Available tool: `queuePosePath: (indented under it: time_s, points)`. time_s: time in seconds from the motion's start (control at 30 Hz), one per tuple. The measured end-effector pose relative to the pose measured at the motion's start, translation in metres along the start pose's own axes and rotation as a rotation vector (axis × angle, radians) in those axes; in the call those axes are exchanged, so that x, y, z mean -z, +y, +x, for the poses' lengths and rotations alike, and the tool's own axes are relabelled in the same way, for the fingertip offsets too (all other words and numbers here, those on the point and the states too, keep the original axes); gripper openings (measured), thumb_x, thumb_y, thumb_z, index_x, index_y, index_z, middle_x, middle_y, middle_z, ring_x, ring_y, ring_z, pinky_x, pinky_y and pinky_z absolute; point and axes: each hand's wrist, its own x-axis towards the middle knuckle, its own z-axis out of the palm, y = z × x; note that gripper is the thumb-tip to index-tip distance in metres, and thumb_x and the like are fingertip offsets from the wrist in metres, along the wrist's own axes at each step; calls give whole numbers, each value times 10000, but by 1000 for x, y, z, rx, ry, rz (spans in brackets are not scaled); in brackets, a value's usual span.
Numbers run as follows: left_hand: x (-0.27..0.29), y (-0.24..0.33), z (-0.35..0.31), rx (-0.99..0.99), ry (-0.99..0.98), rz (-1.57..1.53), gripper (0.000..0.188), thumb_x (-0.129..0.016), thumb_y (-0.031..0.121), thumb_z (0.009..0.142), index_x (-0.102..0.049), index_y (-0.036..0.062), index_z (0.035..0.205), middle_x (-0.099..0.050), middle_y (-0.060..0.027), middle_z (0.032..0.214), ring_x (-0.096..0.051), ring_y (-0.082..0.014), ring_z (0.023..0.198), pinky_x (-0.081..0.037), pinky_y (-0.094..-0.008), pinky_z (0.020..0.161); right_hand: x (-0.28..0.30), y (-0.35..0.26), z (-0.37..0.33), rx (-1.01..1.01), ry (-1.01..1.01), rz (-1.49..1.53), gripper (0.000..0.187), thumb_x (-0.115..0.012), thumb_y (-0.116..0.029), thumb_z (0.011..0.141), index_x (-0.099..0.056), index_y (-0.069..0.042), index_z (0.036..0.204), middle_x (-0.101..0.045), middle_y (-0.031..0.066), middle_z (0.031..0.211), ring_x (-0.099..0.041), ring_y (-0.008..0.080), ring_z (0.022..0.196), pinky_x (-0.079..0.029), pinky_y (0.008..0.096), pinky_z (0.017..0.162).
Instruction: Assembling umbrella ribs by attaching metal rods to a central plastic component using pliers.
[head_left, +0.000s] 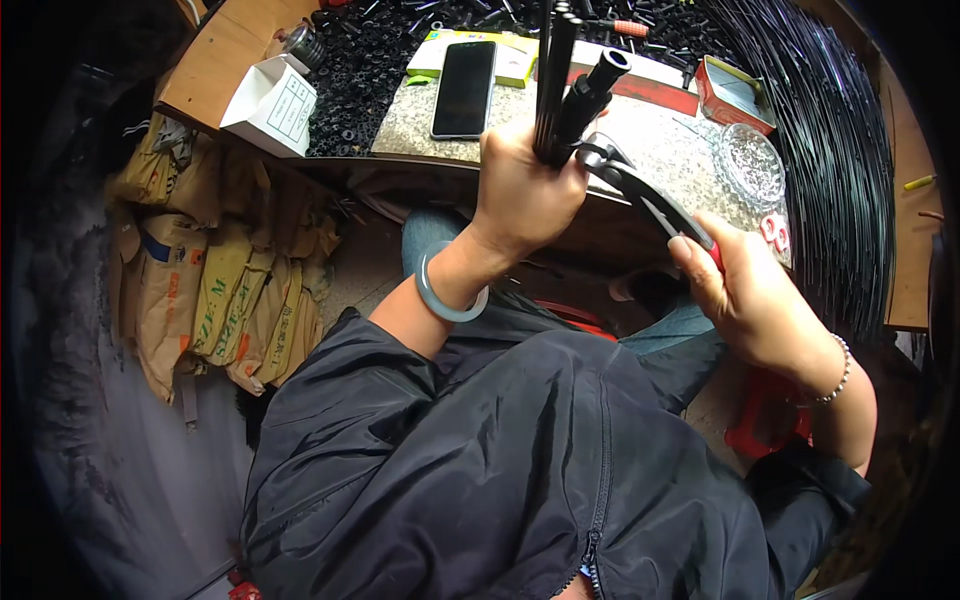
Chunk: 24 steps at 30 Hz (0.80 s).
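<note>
Over the front edge of the work table, my left hand (530, 190) is closed round a bundle of thin black rods (548, 90) standing nearly upright. A black tubular part (587, 97) with a hollow round end leans up to the right from the same fist. Closed round the handles of black pliers (645, 190), which have red on the grip, is my right hand (745, 285). The pliers' head meets the black pieces just beside my left thumb. What lies between the jaws is too small to make out.
A phone (465, 90) lies on the speckled board (405, 130), a glass dish (750, 165) farther right. Small black parts (350, 90) heap behind and left, near a white open box (270, 108). Long black rods (830, 130) fill the right side. Paper sacks (225, 290) stand lower left.
</note>
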Motion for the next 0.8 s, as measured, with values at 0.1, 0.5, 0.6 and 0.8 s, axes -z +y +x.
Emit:
queuePosePath:
  time_s: [0.1, 0.5, 0.6, 0.8]
  points:
    - [11, 8, 3, 240, -17, -247, 182, -519, -19, 865, -618, -34, 1017, -468, 47, 503, -386, 1, 423, -298, -180, 379, -13, 18, 10, -3, -2, 241, 275, -483, -211, 929, -482, 41, 1038, -547, 190, 670, -567, 266, 578, -442, 330, 573]
    - [51, 23, 14, 336, 31, -761, 219, -504, 88, 912, -564, -17, 1094, -426, 36, 513, -348, -26, 357, -312, -183, 344, -46, 162, 83, 154, 715, -976, 402, -569, -262, 837, -486, -58, 1174, -518, 122, 933, -524, 273, 860, -431, 378, 725]
    - [46, 26, 12, 338, 50, -588, 232, -503, 79, 908, -561, -33, 1103, -415, 34, 502, -335, -25, 354, -321, -185, 349, -46, 158, 83, 104, 656, -940, 393, -567, -266, 836, -493, -65, 1166, -514, 112, 898, -507, 265, 866, -411, 390, 750]
    - [38, 25, 8, 323, 39, -505, 230, -505, 55, 901, -557, -42, 1103, -440, 35, 526, -351, -19, 364, -325, -179, 343, -44, 165, 83, 207, 664, -977, 204, -554, -207, 847, -505, -37, 948, -492, 156, 891, -507, 284, 820, -429, 373, 688]
